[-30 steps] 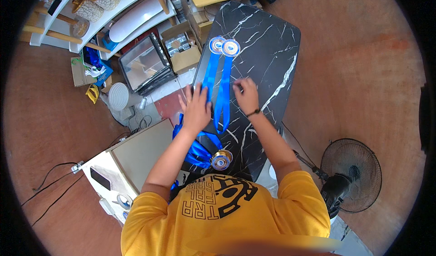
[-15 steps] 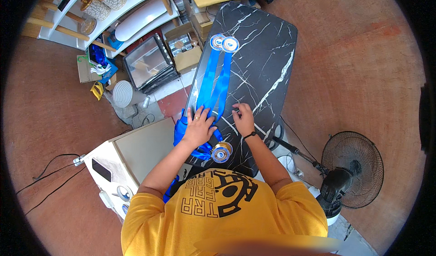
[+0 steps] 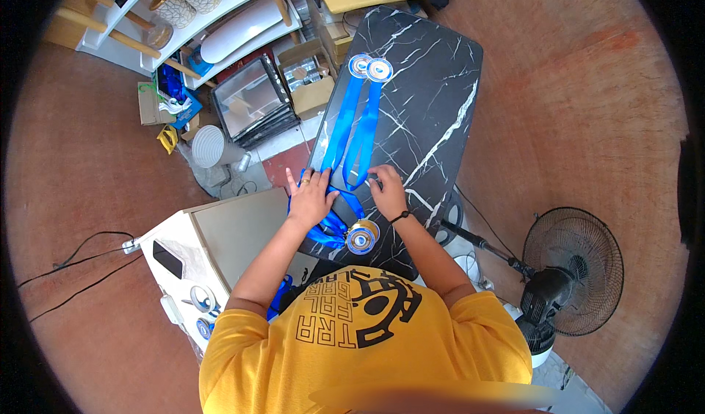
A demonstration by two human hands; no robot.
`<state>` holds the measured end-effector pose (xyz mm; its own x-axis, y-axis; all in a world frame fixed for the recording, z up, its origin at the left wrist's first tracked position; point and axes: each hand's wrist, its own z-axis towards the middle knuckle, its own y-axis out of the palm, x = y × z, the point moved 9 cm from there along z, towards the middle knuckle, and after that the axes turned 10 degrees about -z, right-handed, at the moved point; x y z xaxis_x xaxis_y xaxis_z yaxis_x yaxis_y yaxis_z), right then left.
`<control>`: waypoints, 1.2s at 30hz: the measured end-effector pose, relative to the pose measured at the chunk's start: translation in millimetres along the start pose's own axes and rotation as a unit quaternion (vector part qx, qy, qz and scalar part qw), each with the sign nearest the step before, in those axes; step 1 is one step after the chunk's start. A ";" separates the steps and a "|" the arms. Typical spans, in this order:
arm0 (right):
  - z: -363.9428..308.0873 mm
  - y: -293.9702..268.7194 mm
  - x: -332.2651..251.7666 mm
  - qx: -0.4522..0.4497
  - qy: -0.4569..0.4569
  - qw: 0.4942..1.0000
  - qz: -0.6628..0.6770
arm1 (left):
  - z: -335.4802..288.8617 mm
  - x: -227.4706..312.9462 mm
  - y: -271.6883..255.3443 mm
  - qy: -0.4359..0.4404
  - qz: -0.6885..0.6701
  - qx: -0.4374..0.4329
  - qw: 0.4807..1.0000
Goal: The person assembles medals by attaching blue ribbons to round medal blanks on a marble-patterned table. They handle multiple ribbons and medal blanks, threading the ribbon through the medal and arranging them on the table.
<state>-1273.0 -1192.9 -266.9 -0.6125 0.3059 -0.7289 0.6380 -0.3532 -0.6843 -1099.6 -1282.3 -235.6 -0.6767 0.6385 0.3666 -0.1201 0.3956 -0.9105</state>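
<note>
Two round medals with blue-and-white faces, a left medal (image 3: 359, 66) and a right medal (image 3: 379, 70), lie side by side at the far end of the black marbled table. Their blue ribbons (image 3: 342, 131) stretch toward me. My left hand (image 3: 312, 199) rests with fingers spread over the ribbons' near part and a bunched blue ribbon pile (image 3: 323, 235). My right hand (image 3: 388, 193) is beside the near loop of the right ribbon, fingers bent, thumb and forefinger apart, holding nothing visible. Close to my body lies a stack of gold-edged medals (image 3: 362, 237), its ribbons running under my left hand.
The marbled table (image 3: 433, 98) has a white cabinet (image 3: 235, 227) at its near left, carrying a phone (image 3: 168, 259) and a tape roll (image 3: 203, 297). A black standing fan (image 3: 573, 271) is on the right. Boxes, a folder stack (image 3: 253, 98) and shelves (image 3: 220, 28) fill the far left.
The near end of the right ribbon now lies in a visible open loop beside my right hand. My right hand has shifted slightly left, and the left hand's fingers have spread wider.
</note>
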 end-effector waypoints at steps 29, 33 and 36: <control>-16.3 52.1 -64.6 -0.072 -0.093 0.984 -0.137 | -6.4 -21.5 6.1 -0.081 0.007 0.014 0.997; -18.4 53.4 -65.0 -0.093 -0.088 0.976 -0.174 | -9.9 -18.9 8.3 -0.102 -0.058 0.007 0.993; -18.4 51.1 -67.4 -0.100 -0.090 0.973 -0.185 | -10.9 0.8 0.2 -0.042 -0.037 0.046 0.997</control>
<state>-1190.6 -1215.4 -253.1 -0.8782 0.2127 -0.4283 0.4251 -0.0629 -0.9029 -1092.3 -1274.6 -233.4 -0.7210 0.5509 0.4203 -0.2355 0.3756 -0.8964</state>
